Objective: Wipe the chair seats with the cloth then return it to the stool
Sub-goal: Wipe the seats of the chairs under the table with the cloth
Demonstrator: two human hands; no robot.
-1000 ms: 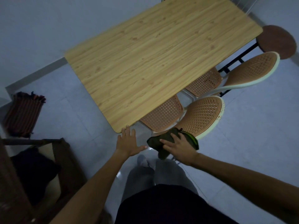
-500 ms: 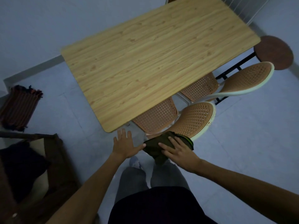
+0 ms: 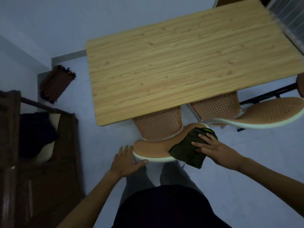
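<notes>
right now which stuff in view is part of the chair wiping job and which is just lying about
Part of the job:
dark cloth under the right hand
near chair, left hand on its rim
far chair
stool

Lying about:
wooden table
striped mat
dark wooden furniture

A modest home dining corner, dimly lit: a wood-grain table (image 3: 189,69) stands on a pale tiled floor (image 3: 246,162) against a plain wall (image 3: 49,22), with two perforated plastic chairs (image 3: 158,125) tucked under its near edge. A striped folded mat (image 3: 56,83) lies by the far left wall, beside dark wooden furniture (image 3: 41,162).
</notes>
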